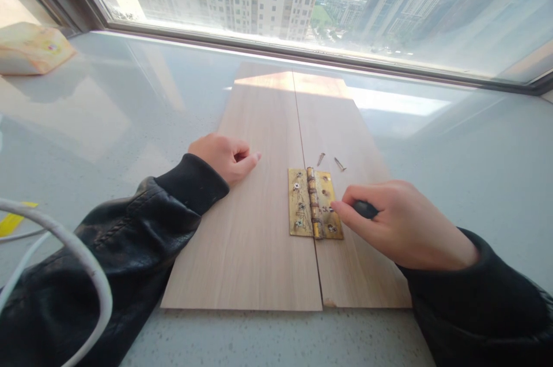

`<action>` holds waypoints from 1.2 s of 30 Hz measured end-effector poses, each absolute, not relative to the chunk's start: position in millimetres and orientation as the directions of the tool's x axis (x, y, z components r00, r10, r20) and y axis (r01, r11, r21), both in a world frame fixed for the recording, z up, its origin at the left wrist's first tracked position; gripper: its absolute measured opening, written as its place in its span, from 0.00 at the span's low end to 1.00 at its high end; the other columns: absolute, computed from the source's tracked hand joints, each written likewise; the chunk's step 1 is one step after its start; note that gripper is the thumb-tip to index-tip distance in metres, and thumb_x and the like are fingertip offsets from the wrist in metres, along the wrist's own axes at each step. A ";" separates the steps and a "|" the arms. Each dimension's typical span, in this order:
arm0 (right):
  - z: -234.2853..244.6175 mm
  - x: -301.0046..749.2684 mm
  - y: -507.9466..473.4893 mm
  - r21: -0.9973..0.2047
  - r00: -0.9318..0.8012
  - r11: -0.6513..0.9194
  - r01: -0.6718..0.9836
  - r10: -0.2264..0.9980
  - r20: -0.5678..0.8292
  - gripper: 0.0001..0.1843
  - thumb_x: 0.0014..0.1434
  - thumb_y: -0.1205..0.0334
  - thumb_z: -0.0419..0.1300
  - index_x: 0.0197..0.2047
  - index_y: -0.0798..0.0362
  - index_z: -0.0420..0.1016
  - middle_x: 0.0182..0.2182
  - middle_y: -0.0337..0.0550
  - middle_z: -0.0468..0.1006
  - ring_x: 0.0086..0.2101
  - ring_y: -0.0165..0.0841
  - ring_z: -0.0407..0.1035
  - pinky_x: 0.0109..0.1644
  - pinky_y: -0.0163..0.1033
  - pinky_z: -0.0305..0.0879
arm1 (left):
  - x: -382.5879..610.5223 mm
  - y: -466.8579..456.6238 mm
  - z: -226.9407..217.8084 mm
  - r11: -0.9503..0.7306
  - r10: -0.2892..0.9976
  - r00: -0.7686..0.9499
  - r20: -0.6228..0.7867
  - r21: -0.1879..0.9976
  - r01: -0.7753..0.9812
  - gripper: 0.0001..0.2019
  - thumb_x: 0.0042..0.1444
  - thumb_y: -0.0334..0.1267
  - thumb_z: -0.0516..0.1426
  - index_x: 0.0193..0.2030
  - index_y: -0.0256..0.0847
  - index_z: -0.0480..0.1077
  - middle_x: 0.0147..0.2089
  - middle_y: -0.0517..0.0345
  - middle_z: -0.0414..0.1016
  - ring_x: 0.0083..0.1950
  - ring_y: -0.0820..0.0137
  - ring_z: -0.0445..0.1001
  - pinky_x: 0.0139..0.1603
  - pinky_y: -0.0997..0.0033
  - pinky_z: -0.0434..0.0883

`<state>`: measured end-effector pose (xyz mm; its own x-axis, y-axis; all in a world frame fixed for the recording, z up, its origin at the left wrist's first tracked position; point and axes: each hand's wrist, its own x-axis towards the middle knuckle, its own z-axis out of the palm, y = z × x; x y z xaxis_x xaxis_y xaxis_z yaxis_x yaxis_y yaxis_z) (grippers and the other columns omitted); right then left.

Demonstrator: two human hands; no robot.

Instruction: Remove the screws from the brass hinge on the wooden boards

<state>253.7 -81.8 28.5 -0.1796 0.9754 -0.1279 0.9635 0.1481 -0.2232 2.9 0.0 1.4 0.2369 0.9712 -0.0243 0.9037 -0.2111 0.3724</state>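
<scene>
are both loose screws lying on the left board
No, both loose screws lie on the right board, just beyond the brass-coloured hinge.

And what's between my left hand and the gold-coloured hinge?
In the head view, only a bare stretch of the left wooden board lies between your left hand and the hinge.

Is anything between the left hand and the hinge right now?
Nothing visible: only the left board lies between the left hand and the hinge. The loose screws lie past its far edge, and the right hand is at its other side.
</scene>
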 end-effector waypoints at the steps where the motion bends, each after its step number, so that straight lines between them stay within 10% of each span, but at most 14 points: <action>1: 28.0 253.6 -82.4 -0.212 -0.185 0.156 0.965 0.975 -0.126 0.23 0.58 0.44 0.50 0.20 0.50 0.67 0.17 0.37 0.62 0.21 0.30 0.53 0.29 0.40 0.51 | 2.8 0.1 1.5 -0.210 0.972 0.235 -0.024 0.370 0.905 0.20 0.53 0.51 0.50 0.18 0.40 0.56 0.19 0.62 0.56 0.25 0.74 0.53 0.30 0.67 0.52; 36: 26.0 251.4 -89.0 -0.088 -0.396 0.396 0.914 0.918 0.014 0.12 0.60 0.57 0.50 0.26 0.50 0.63 0.21 0.38 0.70 0.21 0.31 0.59 0.26 0.38 0.47 | 2.9 -0.1 0.6 -0.204 0.973 0.229 -0.020 0.386 0.900 0.19 0.52 0.51 0.51 0.18 0.40 0.58 0.19 0.61 0.57 0.25 0.73 0.54 0.30 0.67 0.51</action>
<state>251.4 -89.0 26.0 -0.3964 0.9180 0.0144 0.9140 0.3960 -0.0879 2.9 -0.1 0.6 0.2294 0.9731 -0.0203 0.8997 -0.2040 0.3858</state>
